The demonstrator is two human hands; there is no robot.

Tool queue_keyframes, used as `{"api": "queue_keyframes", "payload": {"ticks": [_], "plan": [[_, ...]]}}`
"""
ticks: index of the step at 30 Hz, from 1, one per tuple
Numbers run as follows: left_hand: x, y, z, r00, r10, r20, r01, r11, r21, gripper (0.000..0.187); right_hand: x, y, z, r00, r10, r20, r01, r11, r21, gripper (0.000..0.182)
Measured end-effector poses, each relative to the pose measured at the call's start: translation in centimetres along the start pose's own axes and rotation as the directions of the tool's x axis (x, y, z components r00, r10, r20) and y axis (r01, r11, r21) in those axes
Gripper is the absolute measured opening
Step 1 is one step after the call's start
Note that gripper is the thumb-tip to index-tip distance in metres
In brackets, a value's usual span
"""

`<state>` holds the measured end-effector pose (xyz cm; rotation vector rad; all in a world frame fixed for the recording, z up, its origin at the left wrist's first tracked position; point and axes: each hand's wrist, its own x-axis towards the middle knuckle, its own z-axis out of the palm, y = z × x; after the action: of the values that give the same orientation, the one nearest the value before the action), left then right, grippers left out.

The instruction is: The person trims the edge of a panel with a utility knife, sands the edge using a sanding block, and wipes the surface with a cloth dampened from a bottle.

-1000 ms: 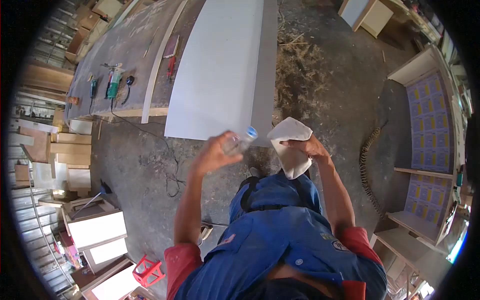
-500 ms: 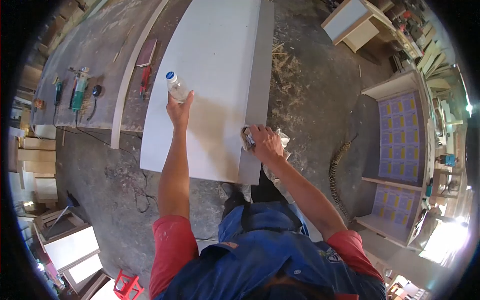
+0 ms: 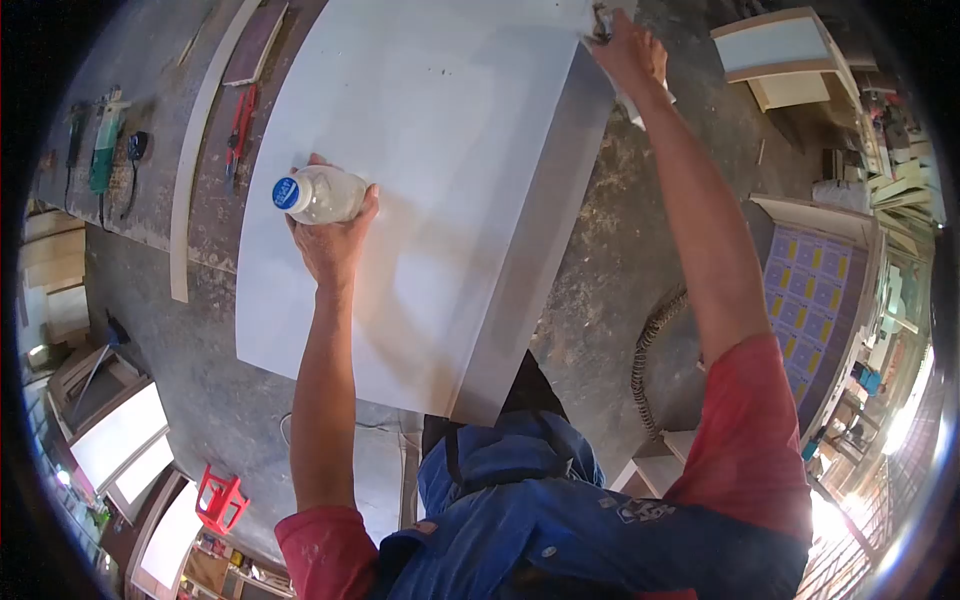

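Head view looks straight down over my blue overalls at a large white panel [image 3: 420, 190] lying flat on the workbench [image 3: 150, 150]. My left hand [image 3: 330, 235] has its fingers wrapped round a clear plastic bottle [image 3: 318, 194] with a blue cap, held tipped over just above the panel's face; the bottle looks pale inside, but whether it holds much liquid I cannot tell. My right hand [image 3: 625, 50] is stretched far out to the panel's far right edge, fingers closed on a crumpled cloth [image 3: 603, 20] that presses against that edge. By my judgement the wiping is well under way: the cloth is at the far end of the long edge, and the broad face shows only a few faint specks, so some of that face may yet want a pass. On the bench to the left lie a power tool [image 3: 103, 140] with its cord, red pliers [image 3: 238, 135] and a long pale strip of wood [image 3: 190, 170]. Open cabinet carcasses [image 3: 810, 270] stand on the floor to the right, their insides papered in blue and yellow, with nothing I can make out stored in them
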<state>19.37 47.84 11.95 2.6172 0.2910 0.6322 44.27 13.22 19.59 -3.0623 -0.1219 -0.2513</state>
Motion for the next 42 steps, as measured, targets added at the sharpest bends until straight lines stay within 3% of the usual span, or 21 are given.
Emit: {"api": "queue_keyframes", "payload": {"ticks": [1, 2, 5, 6, 7, 9, 12, 15, 17, 18, 20, 22, 24, 26, 29, 31, 33, 36, 37, 39, 42], "plan": [[-0.1, 0.0, -0.1, 1.000, 0.000, 0.012, 0.000, 1.000, 0.002, 0.084, -0.1, -1.1, -2.6, 0.942, 0.140, 0.304, -0.150, 0.989, 0.010, 0.057], [-0.2, 0.1, -0.2, 1.000, -0.010, 0.015, 0.010, 1.000, -0.002, 0.082, -0.4, 0.1, 0.2, 0.995, 0.025, 0.102, -0.016, 0.997, -0.082, 0.056], [0.1, -0.1, 0.1, 0.999, -0.014, 0.040, 0.015, 0.999, -0.037, 0.076, -6.4, -1.5, -0.8, 0.996, -0.044, 0.081, 0.042, 0.999, 0.034, 0.052], [-0.1, -0.6, 0.1, 0.997, -0.005, 0.072, 0.009, 0.998, -0.058, 0.071, -9.1, -3.4, -3.5, 0.974, -0.048, 0.222, -0.001, 0.977, 0.214, 0.049], [-0.1, -0.6, -0.1, 0.999, 0.015, 0.046, -0.013, 1.000, -0.025, 0.067, -12.0, -4.2, -3.5, 0.968, -0.035, 0.247, -0.020, 0.976, 0.216, 0.049], [0.2, -0.6, 0.4, 0.999, 0.042, 0.032, -0.042, 0.999, 0.010, 0.063, -17.2, -5.8, -3.4, 0.973, -0.126, 0.195, 0.112, 0.990, 0.082, 0.052], [0.3, -1.1, 1.3, 0.997, 0.064, -0.053, -0.062, 0.997, 0.036, 0.064, -27.1, -8.5, -3.7, 0.970, -0.209, 0.123, 0.199, 0.976, 0.091, 0.049], [0.1, -0.2, 0.1, 0.998, 0.061, -0.003, -0.061, 0.998, 0.002, 0.071, -36.7, -11.7, -4.6, 0.955, -0.213, 0.209, 0.171, 0.964, 0.204, 0.050], [-0.1, 0.5, -0.7, 0.992, -0.075, 0.099, 0.073, 0.997, 0.019, 0.083, -43.1, -13.9, -6.0, 0.947, -0.246, 0.208, 0.191, 0.949, 0.252, 0.049], [0.0, 0.4, -0.3, 0.999, -0.042, 0.008, 0.042, 0.999, 0.008, 0.087, -45.8, -14.9, -6.9, 0.946, -0.258, 0.199, 0.196, 0.939, 0.283, 0.048], [0.2, 0.9, -1.1, 0.997, -0.065, 0.041, 0.066, 0.998, -0.006, 0.086, -50.0, -15.5, -8.0, 0.926, -0.278, 0.254, 0.220, 0.947, 0.236, 0.047], [0.4, 1.0, -1.4, 0.993, -0.083, 0.079, 0.085, 0.996, -0.023, 0.083, -50.7, -15.4, -8.2, 0.904, -0.295, 0.308, 0.243, 0.950, 0.197, 0.047], [0.7, 0.9, -1.1, 0.994, -0.085, 0.065, 0.088, 0.996, -0.032, 0.083, -48.4, -15.0, -7.3, 0.962, -0.221, 0.158, 0.181, 0.956, 0.232, 0.047], [0.0, 0.6, -0.5, 0.992, -0.096, 0.079, 0.099, 0.994, -0.034, 0.083, -43.6, -15.3, -7.4, 0.944, 0.031, 0.329, -0.065, 0.993, 0.095, 0.045], [0.0, 0.7, -0.3, 0.997, -0.074, 0.031, 0.075, 0.997, -0.030, 0.081, -42.9, -15.2, -7.7, 0.965, -0.046, 0.260, 0.009, 0.990, 0.140, 0.045], [0.2, 0.9, -0.8, 0.998, -0.037, 0.054, 0.037, 0.999, -0.003, 0.079, -48.0, -15.2, -7.9, 0.960, -0.090, 0.266, 0.069, 0.994, 0.087, 0.046], [0.3, 1.1, -1.1, 0.997, -0.051, 0.059, 0.051, 0.999, -0.004, 0.079, -52.8, -14.8, -9.0, 0.948, -0.090, 0.305, 0.047, 0.989, 0.143, 0.044], [0.3, 1.1, -1.0, 0.995, -0.076, 0.059, 0.076, 0.997, 0.001, 0.079, -53.6, -14.0, -9.3, 0.950, -0.072, 0.303, 0.003, 0.975, 0.221, 0.043], [0.3, 1.1, -0.8, 0.995, -0.079, 0.055, 0.079, 0.997, 0.004, 0.079, -52.5, -14.0, -9.1, 0.950, -0.069, 0.306, 0.000, 0.976, 0.219, 0.043], [0.3, 0.9, -0.1, 0.997, -0.068, 0.042, 0.068, 0.998, 0.012, 0.079, -48.9, -14.0, -8.7, 0.950, 0.112, 0.290, -0.141, 0.987, 0.083, 0.044], [0.2, 1.0, -0.4, 0.998, -0.063, 0.020, 0.062, 0.998, 0.020, 0.079, -52.3, -13.7, -8.8, 0.952, 0.084, 0.293, -0.128, 0.983, 0.133, 0.044]]}}
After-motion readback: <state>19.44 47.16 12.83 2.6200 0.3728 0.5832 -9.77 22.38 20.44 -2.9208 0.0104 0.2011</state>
